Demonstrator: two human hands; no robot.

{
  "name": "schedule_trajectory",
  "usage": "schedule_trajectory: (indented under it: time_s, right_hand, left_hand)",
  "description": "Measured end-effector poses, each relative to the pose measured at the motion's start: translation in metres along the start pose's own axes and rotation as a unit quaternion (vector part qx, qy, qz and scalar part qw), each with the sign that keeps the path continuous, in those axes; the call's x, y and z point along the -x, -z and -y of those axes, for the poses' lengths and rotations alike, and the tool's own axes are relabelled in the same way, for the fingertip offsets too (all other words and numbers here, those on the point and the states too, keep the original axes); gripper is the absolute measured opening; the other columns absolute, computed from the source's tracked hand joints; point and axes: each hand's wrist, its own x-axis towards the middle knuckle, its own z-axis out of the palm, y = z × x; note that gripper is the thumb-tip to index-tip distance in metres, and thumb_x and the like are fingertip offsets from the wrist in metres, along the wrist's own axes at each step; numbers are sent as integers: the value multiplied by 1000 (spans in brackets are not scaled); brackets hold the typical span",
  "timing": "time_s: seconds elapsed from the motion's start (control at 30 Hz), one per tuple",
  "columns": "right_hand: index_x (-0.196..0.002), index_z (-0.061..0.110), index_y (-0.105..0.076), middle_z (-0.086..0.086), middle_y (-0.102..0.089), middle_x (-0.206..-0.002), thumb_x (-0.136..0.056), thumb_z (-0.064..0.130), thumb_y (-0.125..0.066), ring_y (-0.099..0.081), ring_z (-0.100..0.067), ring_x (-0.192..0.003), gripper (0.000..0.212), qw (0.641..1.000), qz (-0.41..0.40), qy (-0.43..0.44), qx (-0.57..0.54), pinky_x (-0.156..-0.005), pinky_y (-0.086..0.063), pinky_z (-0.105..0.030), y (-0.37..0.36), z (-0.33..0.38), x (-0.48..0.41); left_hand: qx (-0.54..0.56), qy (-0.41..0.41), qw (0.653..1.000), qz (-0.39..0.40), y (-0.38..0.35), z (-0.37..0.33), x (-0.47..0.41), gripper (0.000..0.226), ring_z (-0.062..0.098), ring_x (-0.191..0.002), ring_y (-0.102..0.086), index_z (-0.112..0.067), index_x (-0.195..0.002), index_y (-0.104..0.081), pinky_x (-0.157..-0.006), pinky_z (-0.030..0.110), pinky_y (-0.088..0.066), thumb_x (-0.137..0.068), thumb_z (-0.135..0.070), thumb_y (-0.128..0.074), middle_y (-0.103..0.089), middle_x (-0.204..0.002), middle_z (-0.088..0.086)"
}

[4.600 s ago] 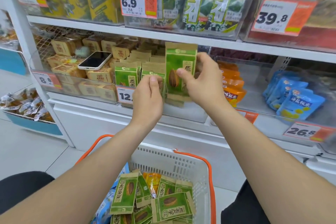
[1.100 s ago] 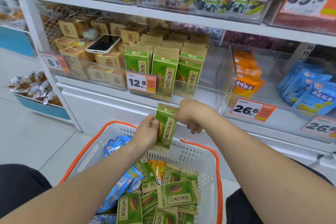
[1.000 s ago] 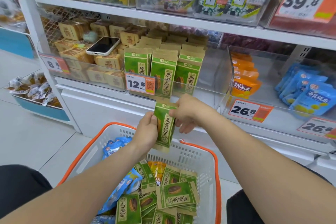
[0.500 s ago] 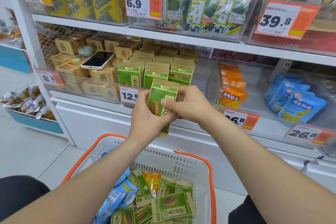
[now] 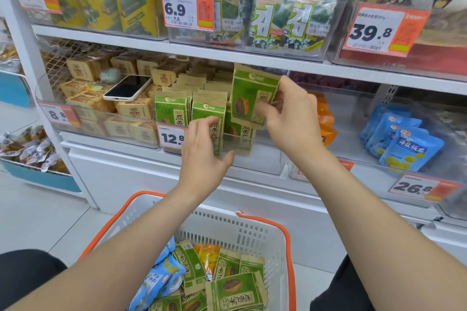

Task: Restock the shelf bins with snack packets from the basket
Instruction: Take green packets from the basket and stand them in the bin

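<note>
1. Your right hand [image 5: 290, 118] pinches one green packet [image 5: 249, 98] by its right edge, thumb on the printed face and fingers behind. The packet is raised and slightly tilted over the right end of the clear bin [image 5: 262, 161], above the front row [image 5: 171, 111] and under the shelf board above.
2. Your left hand [image 5: 202, 159] grips nothing. Its fingers are loose and spread in front of the middle column of the front row. I can't tell whether the fingertips touch the pack.
3. Handling, my read: it's a light, flat paper pouch with loose fill. The faces are soft and the sealed edges stiffer. It should flex rather than break, but a hard squeeze could crease it or crush what's inside.
4. Grip: a side-edge or top-seal pinch looks right. Hold high so the bottom edge goes in first.
5. Step in hand: likely dropping this pack upright into the right-hand column, label to the front. The left hand is well placed to hold the standing packs back, since thin upright packs could topple forward over the bin's front wall.
6. Risk: the slot beside the bin's right wall looks tight and the lower corner could snag on the pack below. Go in straight, not tilted.
7. Still to go: the basket [image 5: 286, 237] below holds more green packs [image 5: 237, 290], blue pouches [image 5: 161, 280] and an orange pack [image 5: 208, 255]. Matching blue and orange stock sits in the bins towards the shelf's right end.
8. A phone [image 5: 127, 87] lies on the tan packs in the bin to the left. Keep your left elbow off it.
</note>
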Motion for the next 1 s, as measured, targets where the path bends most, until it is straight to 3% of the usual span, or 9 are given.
schedule_trajectory:
  time_s: [0.17,0.23,0.33,0.43,0.6,0.67,0.73,0.87,1.0]
  right_hand:
    - [-111,21,-60,2,-67,-102,-91,23,-77,-49,-21,-93,26,989,95,-96,56,-73,-33,-33,-15,-18,3]
    - [-116,18,-60,-3,-65,-108,-92,24,-77,-43,-19,-92,30,984,112,-122,61,-75,-33,-31,-22,-19,3]
    - [-119,17,-61,-9,-68,-112,-91,28,-78,-51,-25,-97,35,976,133,-142,94,-76,-40,-35,-33,-21,1]
    - [-106,16,-66,-8,-70,-101,-88,34,-81,-62,-31,-98,29,967,135,-173,129,-71,-42,-34,-44,-22,-2]
    - [-96,13,-70,-4,-67,-94,-84,29,-85,-57,-23,-84,25,961,128,-236,63,-50,-33,-22,-55,-16,-8]
    - [-101,12,-66,-4,-68,-97,-81,35,-87,-61,-25,-89,38,959,121,-245,72,-52,-34,-22,-58,-15,-9]
    - [-116,10,-55,-9,-68,-111,-78,41,-89,-66,-32,-103,60,956,105,-258,90,-65,-42,-30,-57,-12,-9]
    - [-122,10,-34,-15,-63,-123,-80,40,-88,-65,-39,-111,75,956,100,-252,115,-71,-43,-38,-46,-3,-3]
    - [-116,10,-43,-12,-59,-114,-86,25,-81,-63,-33,-102,51,979,55,-124,149,-76,-51,-42,-49,10,7]
  left_hand:
    - [-64,16,998,12,-6,6,4,68,20,-130,-41,-21,-139,-52,-104,47,-41,-78,-16,-81,-48,-136,-3]
    - [-82,17,996,19,-7,7,4,66,20,-130,-39,-22,-139,-53,-102,46,-40,-78,-16,-79,-47,-136,-3]
    - [-100,16,994,31,-9,6,5,66,21,-132,-37,-23,-139,-54,-103,47,-38,-78,-18,-78,-45,-138,-3]
    - [-108,9,993,36,-10,7,6,67,23,-133,-36,-22,-140,-53,-103,48,-40,-78,-17,-78,-44,-139,-2]
    - [-107,-3,993,50,-8,11,5,67,23,-131,-36,-22,-140,-53,-103,48,-44,-78,-16,-78,-43,-139,-2]
    - [-104,-11,993,56,-6,12,5,67,23,-131,-35,-21,-140,-53,-104,47,-44,-78,-15,-78,-43,-139,-1]
    - [-102,-24,993,59,-4,14,5,67,24,-131,-35,-21,-140,-53,-105,46,-44,-78,-14,-77,-43,-139,0]
    - [-105,-53,992,54,-2,20,9,65,25,-129,-39,-18,-139,-53,-106,42,-43,-79,-13,-76,-42,-138,1]
    - [-92,-80,993,10,0,29,15,32,23,-109,-43,-15,-115,-55,-91,37,-45,-89,-20,-73,-43,-120,2]
